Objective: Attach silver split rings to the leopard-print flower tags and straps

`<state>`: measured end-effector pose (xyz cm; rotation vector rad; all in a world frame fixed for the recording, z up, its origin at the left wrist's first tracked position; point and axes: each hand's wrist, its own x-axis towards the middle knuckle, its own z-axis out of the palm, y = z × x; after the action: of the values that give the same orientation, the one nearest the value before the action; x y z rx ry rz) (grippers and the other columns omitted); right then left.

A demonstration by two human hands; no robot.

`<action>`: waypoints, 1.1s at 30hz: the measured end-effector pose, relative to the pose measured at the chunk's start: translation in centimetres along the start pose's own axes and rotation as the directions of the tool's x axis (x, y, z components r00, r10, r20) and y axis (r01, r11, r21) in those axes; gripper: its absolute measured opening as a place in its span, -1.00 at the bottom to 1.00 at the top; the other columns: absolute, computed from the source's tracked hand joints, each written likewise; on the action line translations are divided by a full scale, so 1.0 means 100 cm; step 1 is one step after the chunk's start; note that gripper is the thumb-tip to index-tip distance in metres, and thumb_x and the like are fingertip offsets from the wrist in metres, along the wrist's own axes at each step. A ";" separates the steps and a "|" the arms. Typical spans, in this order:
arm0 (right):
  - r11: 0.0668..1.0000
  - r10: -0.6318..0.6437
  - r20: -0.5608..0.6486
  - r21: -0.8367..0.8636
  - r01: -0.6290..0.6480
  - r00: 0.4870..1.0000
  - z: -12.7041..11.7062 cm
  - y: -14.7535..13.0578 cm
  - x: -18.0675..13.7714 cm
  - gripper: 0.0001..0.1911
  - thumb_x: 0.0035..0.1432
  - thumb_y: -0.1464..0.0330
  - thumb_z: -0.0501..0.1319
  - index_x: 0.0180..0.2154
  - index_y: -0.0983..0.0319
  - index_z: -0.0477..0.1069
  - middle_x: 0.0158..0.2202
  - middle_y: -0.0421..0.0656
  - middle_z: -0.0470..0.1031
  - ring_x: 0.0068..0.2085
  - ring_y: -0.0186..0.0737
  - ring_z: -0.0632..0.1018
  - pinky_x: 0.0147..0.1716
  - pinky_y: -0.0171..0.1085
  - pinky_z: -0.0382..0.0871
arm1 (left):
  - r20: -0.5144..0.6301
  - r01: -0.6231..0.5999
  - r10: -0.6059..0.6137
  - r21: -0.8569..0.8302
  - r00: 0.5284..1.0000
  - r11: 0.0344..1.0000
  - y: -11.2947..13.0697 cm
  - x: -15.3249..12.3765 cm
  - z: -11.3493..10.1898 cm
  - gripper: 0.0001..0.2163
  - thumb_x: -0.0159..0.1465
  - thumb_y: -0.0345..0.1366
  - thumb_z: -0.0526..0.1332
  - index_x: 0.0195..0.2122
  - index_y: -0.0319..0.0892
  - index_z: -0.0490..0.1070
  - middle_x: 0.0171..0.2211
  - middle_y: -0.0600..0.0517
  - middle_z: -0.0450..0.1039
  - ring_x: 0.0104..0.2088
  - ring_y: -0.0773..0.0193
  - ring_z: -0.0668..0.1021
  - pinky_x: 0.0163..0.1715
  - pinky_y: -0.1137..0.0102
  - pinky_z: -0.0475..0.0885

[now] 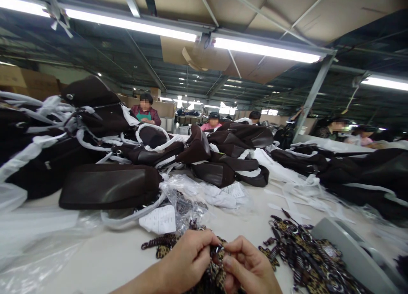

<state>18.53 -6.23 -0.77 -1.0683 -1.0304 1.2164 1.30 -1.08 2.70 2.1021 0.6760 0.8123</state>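
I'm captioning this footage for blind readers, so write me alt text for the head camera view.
The left hand and right hand pinch a small, partly hidden item with shiny metal over a pale table. A heap of leopard-print pieces lies to the right; beyond are dark brown bags with white-wrapped handles, then people in the background.

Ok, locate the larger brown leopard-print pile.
In the head view's lower right, the pile lies between the bare right hand and the slanted grey panel.
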 end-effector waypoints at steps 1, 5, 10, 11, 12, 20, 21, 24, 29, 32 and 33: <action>1.000 -0.002 -0.017 -0.002 0.002 1.000 0.000 0.000 0.000 -0.51 -0.18 0.03 0.50 -0.44 0.25 0.40 -0.79 -0.31 0.49 -0.77 -0.44 0.44 -0.73 -0.50 0.31 | -0.003 -0.010 0.010 0.050 1.000 0.999 0.001 -0.001 0.000 -0.77 0.22 -0.48 0.00 -0.29 -0.20 0.45 -0.46 0.09 0.39 -0.42 0.34 0.41 -0.36 0.47 0.23; 0.999 -0.044 -0.126 -0.002 0.044 0.991 0.003 -0.003 0.002 -0.50 -0.19 0.02 0.49 -0.43 0.26 0.43 -0.77 -0.29 0.51 -0.75 -0.43 0.44 -0.72 -0.49 0.33 | 0.010 0.012 -0.013 0.111 1.000 0.994 0.005 -0.002 0.007 -0.85 0.19 -0.49 0.07 -0.36 -0.20 0.43 -0.52 0.12 0.39 -0.49 0.37 0.39 -0.43 0.48 0.22; 0.984 -0.179 -0.255 -0.052 0.171 0.950 -0.007 -0.007 0.004 -0.57 -0.16 0.09 0.50 -0.41 0.28 0.48 -0.73 -0.25 0.53 -0.70 -0.32 0.50 -0.70 -0.40 0.44 | 0.036 0.047 -0.051 0.106 0.998 0.993 0.008 -0.001 0.004 -0.83 0.26 -0.39 0.11 -0.21 -0.15 0.49 -0.30 0.05 0.55 -0.27 0.28 0.52 -0.19 0.45 0.32; 0.976 -0.219 -0.304 -0.071 0.207 0.927 -0.012 -0.010 0.005 -0.58 -0.16 0.11 0.51 -0.39 0.27 0.49 -0.70 -0.25 0.54 -0.67 -0.29 0.54 -0.67 -0.38 0.48 | 0.043 0.049 -0.054 0.102 0.998 0.994 0.007 0.000 -0.001 -0.78 0.29 -0.35 0.12 -0.10 -0.13 0.48 -0.15 0.02 0.55 -0.14 0.24 0.52 -0.07 0.42 0.32; 0.966 -0.258 -0.359 -0.091 0.241 0.897 -0.019 -0.015 0.006 -0.58 -0.16 0.12 0.51 -0.35 0.26 0.49 -0.67 -0.25 0.56 -0.63 -0.26 0.57 -0.62 -0.36 0.53 | 0.041 0.057 -0.061 0.102 0.997 0.993 0.005 0.000 -0.008 -0.72 0.30 -0.30 0.12 0.02 -0.11 0.44 -0.01 0.00 0.50 -0.01 0.19 0.49 0.04 0.38 0.28; 0.883 -0.443 -0.636 -0.434 0.182 0.632 -0.089 -0.062 0.006 -0.11 0.00 0.07 0.38 0.29 0.09 0.09 0.19 -0.03 0.38 -0.19 -0.16 0.65 -0.11 -0.17 0.56 | -0.090 0.131 -0.115 0.211 0.989 0.969 -0.024 0.012 -0.064 -0.75 0.28 -0.29 0.09 -0.11 -0.17 0.49 -0.09 -0.05 0.53 -0.05 0.13 0.49 0.02 0.31 0.30; 0.872 -0.420 -0.647 -0.483 0.085 0.636 -0.093 -0.061 0.006 -0.16 0.04 0.04 0.33 0.28 0.13 0.12 0.16 0.02 0.42 -0.18 -0.06 0.65 -0.05 -0.04 0.52 | -0.094 0.122 -0.104 0.216 0.990 0.969 -0.026 0.013 -0.068 -0.76 0.28 -0.31 0.07 -0.14 -0.17 0.50 -0.12 -0.04 0.54 -0.08 0.14 0.50 -0.01 0.32 0.31; 0.811 -0.340 -0.574 -0.580 -0.076 0.745 -0.089 -0.044 0.007 -0.48 0.09 0.01 0.25 -0.03 0.21 0.41 -0.18 0.01 0.63 -0.17 0.13 0.66 0.01 0.12 0.44 | -0.116 0.125 -0.103 0.202 0.988 0.971 -0.031 0.015 -0.080 -0.76 0.28 -0.34 0.04 -0.22 -0.18 0.52 -0.23 0.00 0.56 -0.19 0.19 0.52 -0.14 0.38 0.33; 0.469 -0.120 0.058 -0.877 0.108 0.991 -0.038 -0.003 0.027 -0.71 0.32 0.21 0.02 -0.24 0.19 0.46 -0.36 -0.09 0.65 -0.29 -0.04 0.67 -0.30 -0.16 0.57 | -0.073 0.182 -0.170 0.240 0.983 0.954 -0.034 0.014 -0.087 -0.74 0.24 -0.39 0.01 -0.32 -0.22 0.52 -0.43 0.03 0.51 -0.39 0.26 0.49 -0.33 0.44 0.30; 0.325 -0.052 0.152 -0.932 0.160 0.987 -0.010 0.014 0.050 -0.77 0.25 0.47 0.12 -0.28 0.17 0.55 -0.24 -0.09 0.67 -0.13 -0.03 0.63 -0.05 -0.12 0.44 | 0.035 0.154 -0.167 0.240 0.985 0.958 -0.038 0.011 -0.077 -0.77 0.19 -0.42 0.04 -0.44 -0.20 0.51 -0.54 0.06 0.47 -0.48 0.30 0.46 -0.41 0.47 0.27; 0.294 -0.029 0.155 -0.943 0.156 0.988 -0.005 0.018 0.058 -0.76 0.22 0.53 0.15 -0.28 0.18 0.56 -0.20 -0.08 0.67 -0.08 -0.03 0.61 -0.01 -0.11 0.40 | 0.065 0.142 -0.163 0.244 0.985 0.959 -0.040 0.011 -0.073 -0.77 0.17 -0.43 0.06 -0.47 -0.18 0.50 -0.56 0.08 0.46 -0.50 0.30 0.45 -0.42 0.47 0.26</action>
<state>19.07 -0.35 -2.46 -1.8248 -2.0076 0.4150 -4.08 5.31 3.46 2.2502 0.9161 0.5763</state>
